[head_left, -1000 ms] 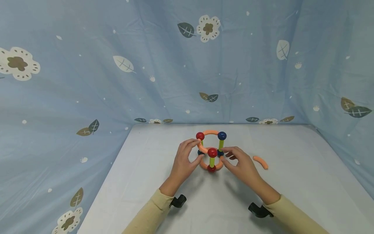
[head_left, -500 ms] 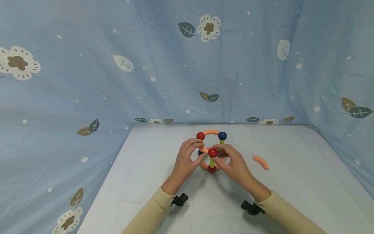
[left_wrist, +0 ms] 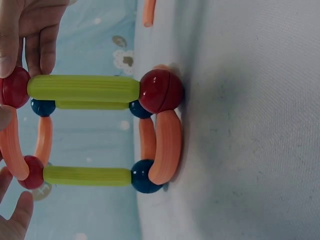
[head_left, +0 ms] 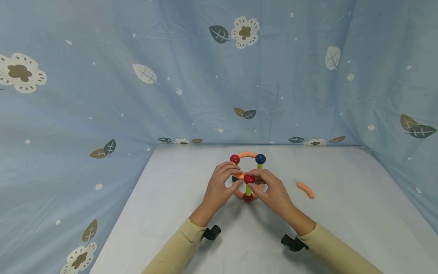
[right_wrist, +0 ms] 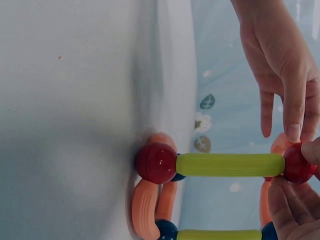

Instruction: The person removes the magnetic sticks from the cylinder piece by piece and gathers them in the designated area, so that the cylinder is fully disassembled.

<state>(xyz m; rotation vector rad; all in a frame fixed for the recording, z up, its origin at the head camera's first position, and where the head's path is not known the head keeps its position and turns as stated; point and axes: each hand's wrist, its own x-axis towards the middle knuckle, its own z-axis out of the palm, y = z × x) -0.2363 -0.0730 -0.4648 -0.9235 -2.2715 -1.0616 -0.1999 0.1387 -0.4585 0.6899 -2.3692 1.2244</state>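
A frame of toy building sticks and balls stands upright on the table. Lime green sticks [right_wrist: 230,165] are its posts, joined by red and blue balls and curved orange sticks. My right hand [head_left: 272,190] pinches the near top red ball [head_left: 249,179] between thumb and fingers. My left hand [head_left: 219,188] holds the curved orange stick [left_wrist: 14,147] that runs from this ball to the far top red ball [left_wrist: 33,172]. In the right wrist view the left fingers partly hide that stick. A blue ball [head_left: 260,159] tops the far right post.
One loose curved orange stick [head_left: 305,190] lies on the white table [head_left: 345,213], right of the frame. Behind the table hangs a blue patterned cloth [head_left: 191,76]. A black wrist camera [head_left: 293,242] sits at the right cuff, another [head_left: 211,232] at the left.
My right hand has moved left from beside the frame onto the near top red ball. The left hand has shifted slightly right along the curved orange stick. The loose stick lies where it was.
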